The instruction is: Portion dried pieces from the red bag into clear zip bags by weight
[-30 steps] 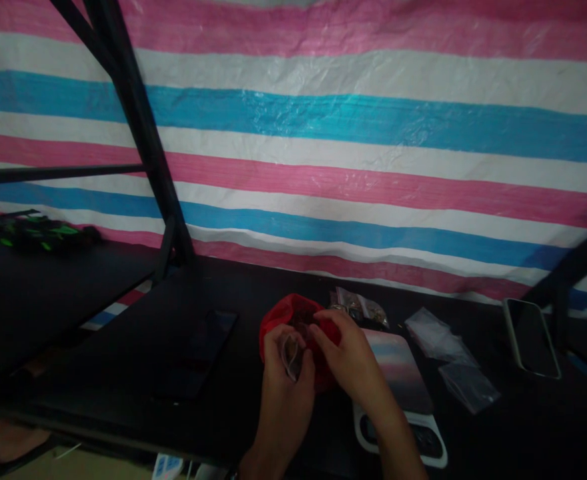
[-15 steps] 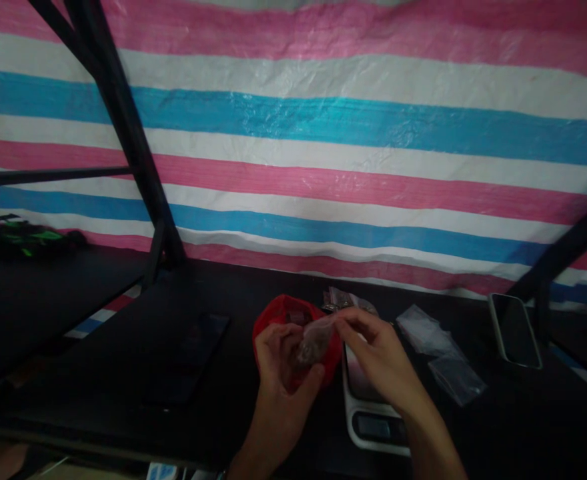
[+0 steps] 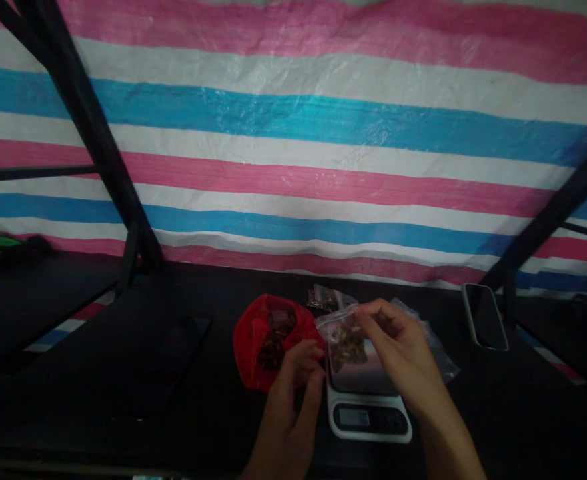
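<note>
My right hand point(image 3: 404, 353) pinches the top corner of a clear zip bag point(image 3: 344, 345) with brownish-green dried pieces inside. The bag is over the metal plate of a white kitchen scale point(image 3: 371, 425); whether it rests on the plate is hard to tell. My left hand point(image 3: 293, 400) holds nothing, its curled fingers apart from the thumb, between the scale and a red bag point(image 3: 247, 343). Dark pieces and a small clear packet point(image 3: 281, 321) show inside the red bag's open mouth. The scale's display is lit, but its figures are too blurred to read.
Behind the scale lie filled clear packets point(image 3: 323, 298). Flat clear bags point(image 3: 441, 353) are partly hidden behind my right hand. A phone point(image 3: 484, 317) lies at the right, a dark flat panel point(image 3: 173, 360) at the left. Black frame bars point(image 3: 116, 173) slope up at both sides.
The filled zip bag has moved right, from between both hands above the red bag to over the scale. My left hand has let go of it. The view has shifted somewhat to the right.
</note>
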Demonstrator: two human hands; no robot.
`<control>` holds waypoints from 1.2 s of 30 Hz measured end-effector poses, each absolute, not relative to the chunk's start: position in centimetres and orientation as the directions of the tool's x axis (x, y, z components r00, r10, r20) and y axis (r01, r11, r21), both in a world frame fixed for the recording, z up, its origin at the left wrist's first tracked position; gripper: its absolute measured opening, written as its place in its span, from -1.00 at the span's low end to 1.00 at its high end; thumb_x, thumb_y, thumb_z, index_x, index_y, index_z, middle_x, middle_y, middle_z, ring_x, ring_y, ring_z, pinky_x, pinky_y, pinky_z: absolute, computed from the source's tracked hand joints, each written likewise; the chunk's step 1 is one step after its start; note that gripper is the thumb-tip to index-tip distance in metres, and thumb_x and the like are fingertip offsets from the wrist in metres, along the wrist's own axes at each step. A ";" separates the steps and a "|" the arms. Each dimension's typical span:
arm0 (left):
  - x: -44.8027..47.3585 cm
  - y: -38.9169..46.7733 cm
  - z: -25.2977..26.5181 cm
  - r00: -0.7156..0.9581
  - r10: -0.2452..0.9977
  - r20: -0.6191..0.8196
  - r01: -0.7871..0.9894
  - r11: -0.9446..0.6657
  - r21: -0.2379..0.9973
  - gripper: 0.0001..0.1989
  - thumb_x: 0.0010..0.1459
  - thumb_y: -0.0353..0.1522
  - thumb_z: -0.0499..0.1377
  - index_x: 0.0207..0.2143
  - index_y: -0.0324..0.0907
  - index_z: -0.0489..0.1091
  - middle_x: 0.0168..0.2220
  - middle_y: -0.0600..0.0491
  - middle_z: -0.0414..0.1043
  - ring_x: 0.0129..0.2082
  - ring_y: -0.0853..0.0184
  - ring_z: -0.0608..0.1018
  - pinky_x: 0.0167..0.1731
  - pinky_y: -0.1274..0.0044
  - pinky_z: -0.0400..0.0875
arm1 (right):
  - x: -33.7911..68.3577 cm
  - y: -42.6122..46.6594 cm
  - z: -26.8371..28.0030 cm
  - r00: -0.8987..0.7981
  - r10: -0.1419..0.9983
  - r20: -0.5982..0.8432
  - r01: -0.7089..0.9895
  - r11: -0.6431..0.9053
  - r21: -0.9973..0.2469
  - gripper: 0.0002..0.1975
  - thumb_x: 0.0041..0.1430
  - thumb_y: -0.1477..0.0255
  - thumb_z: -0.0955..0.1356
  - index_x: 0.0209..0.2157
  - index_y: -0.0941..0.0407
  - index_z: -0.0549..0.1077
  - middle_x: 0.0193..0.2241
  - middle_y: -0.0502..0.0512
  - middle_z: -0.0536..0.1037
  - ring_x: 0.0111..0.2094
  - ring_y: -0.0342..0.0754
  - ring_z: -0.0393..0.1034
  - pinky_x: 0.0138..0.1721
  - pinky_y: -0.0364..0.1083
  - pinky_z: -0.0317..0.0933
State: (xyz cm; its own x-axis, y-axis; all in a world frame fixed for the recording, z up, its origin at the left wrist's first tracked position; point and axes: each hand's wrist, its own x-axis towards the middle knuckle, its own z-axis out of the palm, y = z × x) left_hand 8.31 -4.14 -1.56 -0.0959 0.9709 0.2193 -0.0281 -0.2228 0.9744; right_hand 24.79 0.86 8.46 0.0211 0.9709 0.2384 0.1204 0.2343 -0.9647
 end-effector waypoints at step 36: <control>14.6 -3.3 0.0 0.083 0.993 -0.079 -0.317 0.101 0.943 -0.41 0.18 0.07 0.28 0.03 -0.18 0.52 -0.48 0.20 0.29 -0.63 0.51 0.19 -0.65 0.64 0.10 | 27.9 1.8 6.6 -0.004 0.989 0.145 0.196 0.143 -0.970 -0.65 0.10 0.07 0.49 -0.32 0.08 0.57 -0.42 0.05 0.62 -0.38 0.00 0.48 -0.36 -0.09 0.30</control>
